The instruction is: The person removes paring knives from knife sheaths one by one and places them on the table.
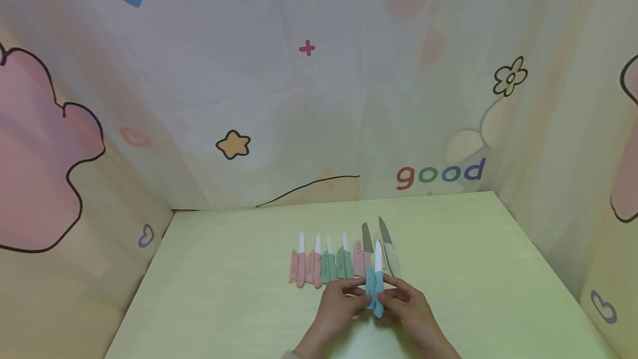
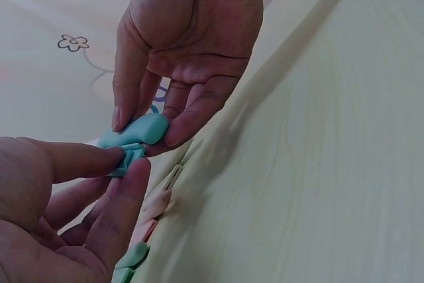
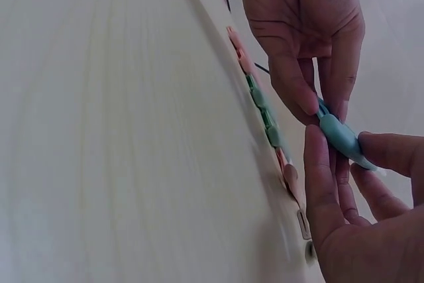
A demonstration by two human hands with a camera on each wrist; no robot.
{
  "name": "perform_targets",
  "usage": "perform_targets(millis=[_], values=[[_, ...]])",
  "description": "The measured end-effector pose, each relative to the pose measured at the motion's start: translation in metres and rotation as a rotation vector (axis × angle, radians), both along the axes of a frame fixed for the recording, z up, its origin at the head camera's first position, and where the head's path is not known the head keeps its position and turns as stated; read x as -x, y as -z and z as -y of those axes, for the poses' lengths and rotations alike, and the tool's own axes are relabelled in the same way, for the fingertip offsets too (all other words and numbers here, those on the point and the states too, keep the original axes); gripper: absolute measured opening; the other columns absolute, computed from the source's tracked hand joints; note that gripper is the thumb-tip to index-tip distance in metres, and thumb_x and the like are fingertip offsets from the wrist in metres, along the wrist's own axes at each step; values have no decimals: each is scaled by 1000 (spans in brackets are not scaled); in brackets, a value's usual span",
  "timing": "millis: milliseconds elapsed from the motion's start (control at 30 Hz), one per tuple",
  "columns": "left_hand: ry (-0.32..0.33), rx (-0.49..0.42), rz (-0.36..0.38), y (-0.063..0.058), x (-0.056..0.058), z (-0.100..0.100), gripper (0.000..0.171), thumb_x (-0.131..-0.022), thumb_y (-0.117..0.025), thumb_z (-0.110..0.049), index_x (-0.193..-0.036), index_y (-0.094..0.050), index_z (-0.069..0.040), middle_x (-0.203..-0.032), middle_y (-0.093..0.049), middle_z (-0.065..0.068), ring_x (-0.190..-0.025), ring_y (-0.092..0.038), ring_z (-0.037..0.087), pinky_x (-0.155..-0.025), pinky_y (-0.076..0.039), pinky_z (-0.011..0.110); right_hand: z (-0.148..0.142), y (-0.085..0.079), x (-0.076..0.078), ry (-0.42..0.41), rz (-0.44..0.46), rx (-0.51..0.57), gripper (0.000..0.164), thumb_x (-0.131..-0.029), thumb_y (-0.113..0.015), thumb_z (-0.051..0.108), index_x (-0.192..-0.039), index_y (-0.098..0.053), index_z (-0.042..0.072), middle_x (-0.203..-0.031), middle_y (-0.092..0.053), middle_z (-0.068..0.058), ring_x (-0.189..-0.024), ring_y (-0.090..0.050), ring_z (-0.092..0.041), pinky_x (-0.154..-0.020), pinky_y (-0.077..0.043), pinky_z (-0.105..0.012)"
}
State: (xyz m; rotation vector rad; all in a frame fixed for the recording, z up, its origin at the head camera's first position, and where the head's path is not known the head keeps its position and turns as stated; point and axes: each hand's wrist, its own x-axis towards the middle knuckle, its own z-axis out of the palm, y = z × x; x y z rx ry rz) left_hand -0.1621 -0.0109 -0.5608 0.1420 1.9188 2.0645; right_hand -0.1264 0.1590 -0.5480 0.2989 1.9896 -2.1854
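Note:
Just above the near part of the table, both hands hold a small knife and its cover side by side. My left hand pinches the light-blue sheath between thumb and fingers. In my right hand is the light-blue handle of a paring knife, its white blade pointing up and away. The sheath is off the blade, right beside the handle. From the left wrist view, the rounded butt of the handle and the open end of the sheath show between the fingertips.
Beyond the hands lies a row of knives beside their sheaths: pink ones, green ones, a larger pink-handled knife with a grey blade, and a white-handled knife partly hidden. Printed cloth encloses the pale table.

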Motion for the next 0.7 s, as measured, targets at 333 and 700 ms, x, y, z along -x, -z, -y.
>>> perform_targets(millis=[333,700], values=[[-8,110,-73,-4,6,-16,32,-79,-74,0,-110,-71,-4,-84,-66,5,-69,-66,14,-65,-61,28,-15,-1,4,32,-14,-5,50,-90,-68,10,-137,-50,3,-104,-68,-15,-91,-64,-32,-72,-61,-42],[-17,225,-151,-10,13,-37,26,-82,-73,-5,-108,-72,-1,-73,-70,2,-61,-64,12,-53,-56,20,-29,-6,11,84,-13,-28,46,-90,-66,5,-134,-53,3,-102,-68,-15,-91,-64,-28,-71,-62,-42]])
